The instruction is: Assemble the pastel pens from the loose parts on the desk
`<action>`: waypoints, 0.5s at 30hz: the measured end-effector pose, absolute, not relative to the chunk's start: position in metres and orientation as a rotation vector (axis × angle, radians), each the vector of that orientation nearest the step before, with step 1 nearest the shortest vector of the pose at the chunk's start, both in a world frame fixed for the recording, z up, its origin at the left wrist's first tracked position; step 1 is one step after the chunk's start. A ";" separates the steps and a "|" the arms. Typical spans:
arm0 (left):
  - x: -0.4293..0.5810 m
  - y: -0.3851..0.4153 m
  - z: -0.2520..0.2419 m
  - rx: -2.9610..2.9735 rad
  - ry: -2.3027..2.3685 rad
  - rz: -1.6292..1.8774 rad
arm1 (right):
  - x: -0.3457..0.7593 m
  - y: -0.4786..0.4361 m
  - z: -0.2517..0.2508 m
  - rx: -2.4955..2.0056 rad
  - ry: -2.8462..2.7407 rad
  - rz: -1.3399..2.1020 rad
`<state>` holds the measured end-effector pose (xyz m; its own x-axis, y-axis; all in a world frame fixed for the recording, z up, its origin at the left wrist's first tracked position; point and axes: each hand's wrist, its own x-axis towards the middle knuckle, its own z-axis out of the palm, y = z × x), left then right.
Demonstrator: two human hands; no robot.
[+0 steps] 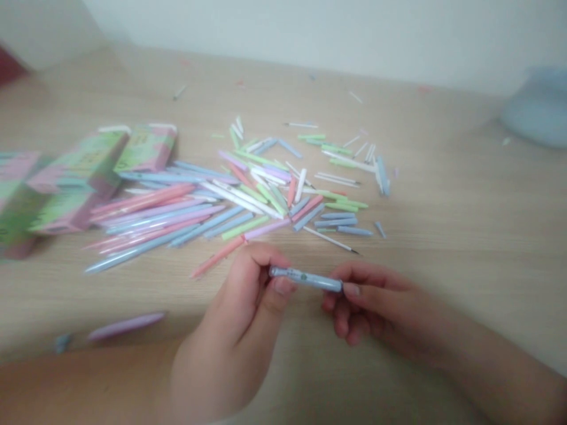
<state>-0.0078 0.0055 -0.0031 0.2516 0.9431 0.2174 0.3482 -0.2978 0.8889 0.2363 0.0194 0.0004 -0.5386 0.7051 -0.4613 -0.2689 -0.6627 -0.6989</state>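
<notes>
A light blue pen barrel (312,279) with small printing is held nearly level above the front of the table. My left hand (241,321) is closed, thumb and forefinger pinching its left end. The thumb and fingers of my right hand (376,301) close on the right end; whether a smaller part sits between those fingertips is hidden. Just beyond my hands lies a loose heap of pen parts: blue barrels (142,245), pink barrels (148,199), short green pieces (245,227) and thin white refills (332,240).
Several green and pink boxes (148,147) stand at the left. A purple pen (126,326) and a small grey-blue piece (62,343) lie near the front left edge. A pale blue object (538,109) sits at the far right. The white wall (332,35) bounds the table's back.
</notes>
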 end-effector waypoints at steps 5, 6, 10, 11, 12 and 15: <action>-0.008 0.005 -0.004 1.799 1.266 0.983 | 0.238 0.019 -0.003 -1.018 -0.813 2.188; -0.008 0.005 -0.003 1.796 1.270 0.981 | 0.238 0.018 -0.004 -1.010 -0.816 2.188; -0.009 0.002 -0.003 1.752 1.291 0.989 | 0.240 0.018 -0.005 -0.996 -0.808 2.187; -0.009 0.002 -0.003 1.751 1.289 1.000 | 0.240 0.017 -0.006 -1.000 -0.809 2.186; -0.010 0.001 -0.004 1.759 1.268 1.022 | 0.240 0.017 -0.006 -0.999 -0.812 2.186; -0.011 0.001 -0.006 1.796 1.136 1.115 | 0.239 0.018 -0.008 -0.987 -0.811 2.184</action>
<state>-0.0109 0.0011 -0.0055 0.2355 0.9294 0.2843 0.3014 -0.3480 0.8877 0.2391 0.0175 -0.0084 -0.5423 0.7227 -0.4284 -0.2682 -0.6322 -0.7269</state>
